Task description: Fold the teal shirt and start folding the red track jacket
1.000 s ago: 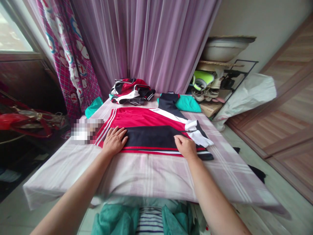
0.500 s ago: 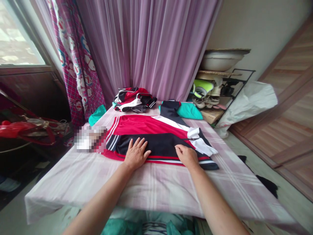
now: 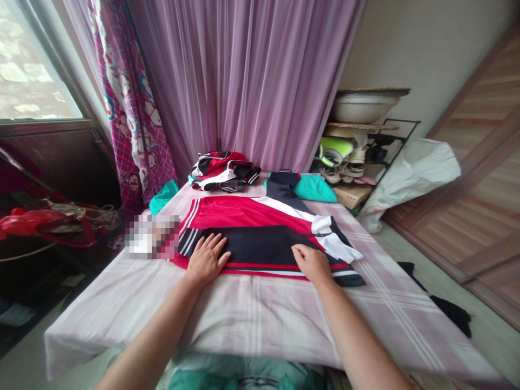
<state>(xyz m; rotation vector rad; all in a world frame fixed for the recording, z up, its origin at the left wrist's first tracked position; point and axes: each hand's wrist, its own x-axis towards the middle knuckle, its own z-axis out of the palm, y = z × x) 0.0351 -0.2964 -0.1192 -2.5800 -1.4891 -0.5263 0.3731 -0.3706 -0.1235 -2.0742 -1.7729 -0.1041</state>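
A red, navy and white track jacket (image 3: 227, 208) lies flat on the table, its striped hem to the left and its white collar part to the right. One navy sleeve (image 3: 260, 244) is laid across the jacket's near side, while the other points toward the back. My left hand (image 3: 206, 260) rests on the folded sleeve near its striped cuff, open with fingers spread. Closed, with fingers curled down on the cloth, my right hand (image 3: 312, 262) is at the sleeve's right part; its fingertips are hidden.
A plaid cloth covers the table (image 3: 260, 314). Behind the jacket lie a heap of red, black and white clothes (image 3: 225, 170) and a folded turquoise garment (image 3: 314, 188). Turquoise cloth (image 3: 163, 196) sits at the left edge. A shoe rack (image 3: 365, 157) stands at the back right.
My left hand has slid left along the navy sleeve toward its cuff. My right hand stays in nearly the same place on the jacket. The view has tilted slightly upward.
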